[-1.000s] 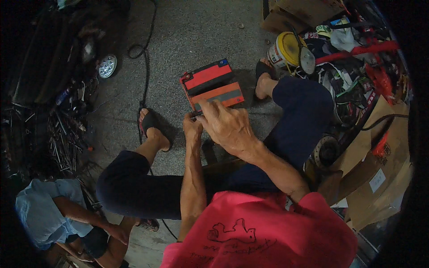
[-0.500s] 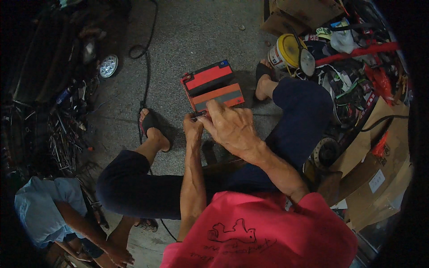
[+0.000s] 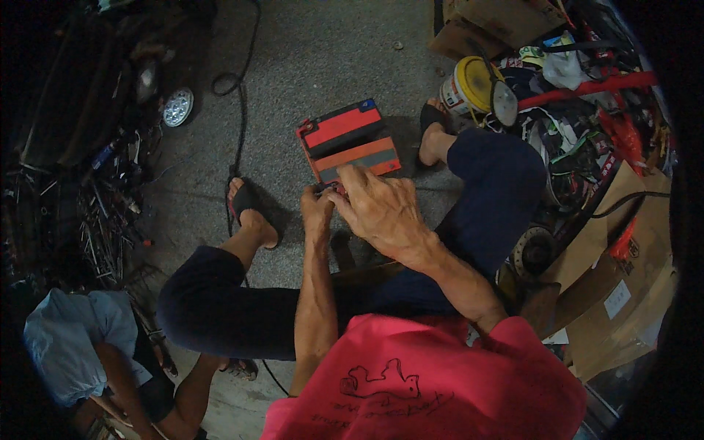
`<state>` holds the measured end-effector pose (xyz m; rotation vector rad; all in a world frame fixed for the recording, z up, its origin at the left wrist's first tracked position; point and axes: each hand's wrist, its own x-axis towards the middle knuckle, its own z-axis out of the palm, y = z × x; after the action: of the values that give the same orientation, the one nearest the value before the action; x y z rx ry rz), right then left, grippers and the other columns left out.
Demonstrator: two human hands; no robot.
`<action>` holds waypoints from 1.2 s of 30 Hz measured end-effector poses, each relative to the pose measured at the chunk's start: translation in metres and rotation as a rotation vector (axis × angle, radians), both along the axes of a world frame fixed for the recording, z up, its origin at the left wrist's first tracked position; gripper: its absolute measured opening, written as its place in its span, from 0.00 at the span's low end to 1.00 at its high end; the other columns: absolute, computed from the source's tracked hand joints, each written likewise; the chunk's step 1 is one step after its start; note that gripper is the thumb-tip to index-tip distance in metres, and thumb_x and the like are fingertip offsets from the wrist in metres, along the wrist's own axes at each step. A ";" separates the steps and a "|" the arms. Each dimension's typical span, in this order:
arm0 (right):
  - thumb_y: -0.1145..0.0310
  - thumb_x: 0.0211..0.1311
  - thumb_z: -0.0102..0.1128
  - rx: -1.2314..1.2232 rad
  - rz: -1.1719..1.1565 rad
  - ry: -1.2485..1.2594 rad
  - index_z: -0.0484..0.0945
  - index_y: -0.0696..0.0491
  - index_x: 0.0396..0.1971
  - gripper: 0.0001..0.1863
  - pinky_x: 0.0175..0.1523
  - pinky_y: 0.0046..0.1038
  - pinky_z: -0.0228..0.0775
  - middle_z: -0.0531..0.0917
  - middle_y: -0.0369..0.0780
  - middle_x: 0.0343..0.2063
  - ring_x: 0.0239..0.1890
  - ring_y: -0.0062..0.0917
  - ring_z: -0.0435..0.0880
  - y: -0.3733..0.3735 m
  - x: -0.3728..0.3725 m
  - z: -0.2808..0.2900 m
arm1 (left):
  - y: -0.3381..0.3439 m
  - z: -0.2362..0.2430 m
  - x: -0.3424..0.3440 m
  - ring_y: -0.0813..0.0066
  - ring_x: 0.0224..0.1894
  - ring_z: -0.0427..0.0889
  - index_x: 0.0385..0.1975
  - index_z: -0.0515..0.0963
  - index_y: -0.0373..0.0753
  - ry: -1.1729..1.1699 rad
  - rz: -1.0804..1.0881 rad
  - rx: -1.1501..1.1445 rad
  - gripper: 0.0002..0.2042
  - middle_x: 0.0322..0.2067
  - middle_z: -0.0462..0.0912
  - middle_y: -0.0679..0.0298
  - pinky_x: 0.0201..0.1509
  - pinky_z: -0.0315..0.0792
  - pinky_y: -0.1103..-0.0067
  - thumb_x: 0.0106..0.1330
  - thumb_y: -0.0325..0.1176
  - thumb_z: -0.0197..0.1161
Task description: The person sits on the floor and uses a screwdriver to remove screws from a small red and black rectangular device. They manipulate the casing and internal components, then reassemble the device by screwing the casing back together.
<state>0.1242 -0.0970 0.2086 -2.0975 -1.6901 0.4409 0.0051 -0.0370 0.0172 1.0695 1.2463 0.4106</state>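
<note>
Two rectangular batteries rest on the floor between my feet, a red one with dark bands (image 3: 339,125) and an orange one with a grey band (image 3: 367,156) nearer me. At the near left corner of the orange battery, my left hand (image 3: 317,210) is closed, its fingertips around something small and dark that I cannot make out. My right hand (image 3: 381,216) is bent over that same corner from the right, thumb and fingers closed, covering what they grip.
A co-worker (image 3: 81,352) is at lower left. A cable (image 3: 240,117) runs along the floor beside a round lamp (image 3: 177,107) and loose metal tools (image 3: 110,235). At right are a yellow-lidded bucket (image 3: 469,83), piled clutter and cardboard (image 3: 609,279); boxes (image 3: 491,22) stand behind.
My right hand has shifted slightly to the right at the battery corner; my left hand stays in place. The co-worker's arm at lower left has moved downward.
</note>
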 end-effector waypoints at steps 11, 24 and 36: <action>0.62 0.54 0.61 0.035 0.354 -0.349 0.71 0.55 0.32 0.13 0.24 0.31 0.71 0.77 0.42 0.22 0.22 0.32 0.81 0.002 0.016 0.026 | 0.060 0.234 -0.049 0.51 0.40 0.81 0.47 0.75 0.33 0.549 -0.568 0.685 0.19 0.39 0.80 0.45 0.43 0.73 0.66 0.59 0.38 0.62; 0.59 0.58 0.60 0.013 0.742 -0.521 0.71 0.54 0.27 0.13 0.20 0.28 0.71 0.74 0.38 0.20 0.19 0.27 0.79 0.031 0.031 0.025 | 0.104 0.244 -0.098 0.53 0.41 0.79 0.38 0.76 0.35 0.890 -1.002 0.903 0.11 0.38 0.79 0.52 0.47 0.73 0.66 0.55 0.31 0.61; 0.60 0.54 0.62 -0.084 0.641 -0.395 0.71 0.55 0.31 0.15 0.22 0.28 0.71 0.74 0.40 0.23 0.19 0.29 0.80 0.049 0.030 0.047 | -0.020 0.123 -0.030 0.55 0.60 0.67 0.61 0.63 0.38 0.764 -1.205 0.904 0.31 0.63 0.59 0.51 0.52 0.66 0.65 0.56 0.36 0.63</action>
<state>0.1540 -0.0475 0.2554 -1.7298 -2.6239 0.2856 -0.0248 -0.0575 0.1402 2.6689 0.7569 -0.4917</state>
